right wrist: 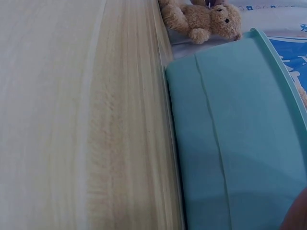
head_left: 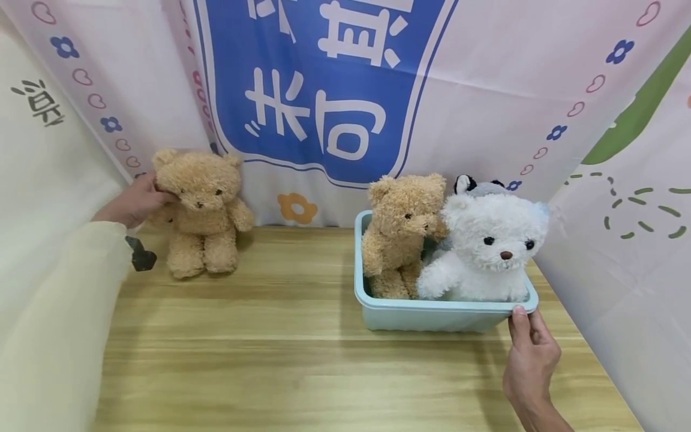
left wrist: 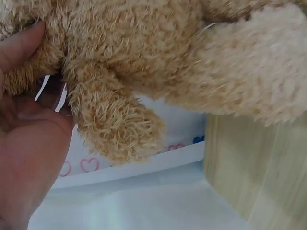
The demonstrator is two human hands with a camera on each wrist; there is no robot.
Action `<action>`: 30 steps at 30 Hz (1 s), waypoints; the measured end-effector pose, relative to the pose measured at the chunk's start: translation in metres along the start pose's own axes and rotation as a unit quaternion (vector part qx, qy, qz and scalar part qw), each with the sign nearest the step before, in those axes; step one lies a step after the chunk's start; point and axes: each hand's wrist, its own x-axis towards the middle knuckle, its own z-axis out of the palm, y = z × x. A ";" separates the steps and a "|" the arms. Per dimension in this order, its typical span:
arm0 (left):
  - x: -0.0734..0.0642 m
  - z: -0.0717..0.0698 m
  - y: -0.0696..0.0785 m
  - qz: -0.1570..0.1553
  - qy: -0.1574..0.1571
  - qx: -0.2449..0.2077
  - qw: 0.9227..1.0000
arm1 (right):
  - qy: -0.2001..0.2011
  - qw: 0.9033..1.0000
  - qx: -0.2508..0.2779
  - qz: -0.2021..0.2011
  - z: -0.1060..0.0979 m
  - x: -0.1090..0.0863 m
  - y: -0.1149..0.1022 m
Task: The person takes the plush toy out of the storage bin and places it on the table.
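Observation:
At the left, my left hand (head_left: 131, 201) grips a tan teddy bear (head_left: 198, 186) at the side of its head, thumb in front. The bear is upright against the back cloth, feet at the tabletop. In the left wrist view, the thumb (left wrist: 24, 45) presses into its fur; the other fingers are mostly hidden. My right hand (head_left: 531, 360) holds the front right corner of a light blue bin (head_left: 432, 317), thumb at the rim. Inside the bin sit another tan teddy bear (head_left: 399, 234), a white teddy bear (head_left: 480, 258) and a partly hidden grey plush toy (head_left: 483, 188).
A wood-grain table (head_left: 270, 360) lies under everything. Printed cloth (head_left: 486, 108) closes off the back, with pale cloth walls at the left and right. A small dark object (head_left: 143, 257) shows beside my left sleeve.

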 end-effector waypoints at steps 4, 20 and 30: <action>0.004 0.008 -0.006 -0.018 0.013 0.037 0.999 | 0.001 1.000 0.005 -0.003 0.001 0.000 0.000; 0.018 0.041 -0.018 -0.055 0.085 0.055 0.993 | 0.004 1.000 0.004 -0.001 0.000 -0.001 0.000; 0.009 0.043 -0.024 -0.043 0.128 -0.009 0.991 | 0.002 1.000 0.004 0.002 0.000 -0.002 0.000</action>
